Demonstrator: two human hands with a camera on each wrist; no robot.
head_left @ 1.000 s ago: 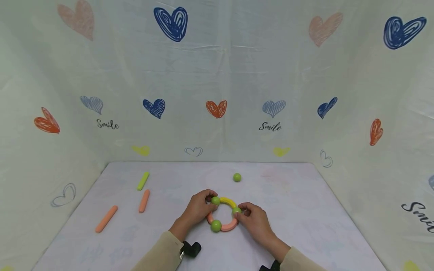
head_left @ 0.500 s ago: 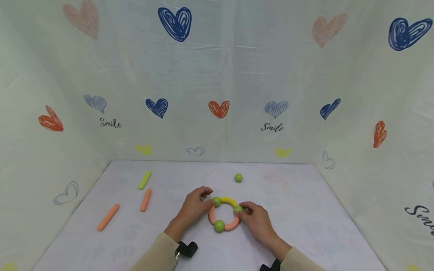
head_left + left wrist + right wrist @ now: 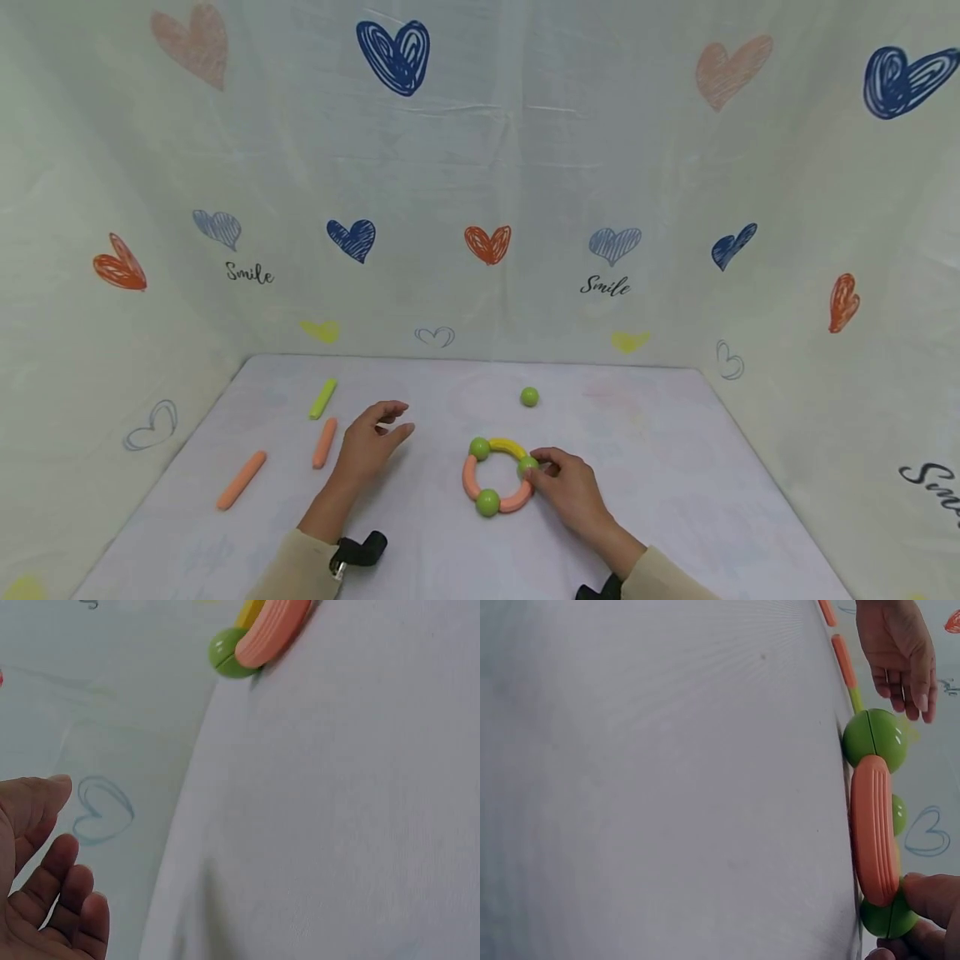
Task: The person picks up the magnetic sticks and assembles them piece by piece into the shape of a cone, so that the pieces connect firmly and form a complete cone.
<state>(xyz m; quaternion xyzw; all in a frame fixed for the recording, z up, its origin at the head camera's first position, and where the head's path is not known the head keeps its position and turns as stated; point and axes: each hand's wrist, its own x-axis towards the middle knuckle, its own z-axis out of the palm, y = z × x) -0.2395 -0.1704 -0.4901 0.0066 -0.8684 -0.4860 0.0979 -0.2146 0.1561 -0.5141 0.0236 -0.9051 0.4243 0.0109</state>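
Pinching green ball [image 3: 528, 463] with fingers of right hand [image 3: 572, 492], probably steadying the ring [image 3: 470, 477] | left hand [image 3: 365, 446]: fingers parted, holding nothing | nearest orange stick [image 3: 325, 443] left of them

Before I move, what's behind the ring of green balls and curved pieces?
In the head view, a loose green ball sits beyond the ring on the white tabletop; whatever the ring covers is hidden.

On the table [image 3: 675, 467], sticks [image 3: 325, 443] lie left of the ring [image 3: 470, 477], a ball [image 3: 529, 397] behind.
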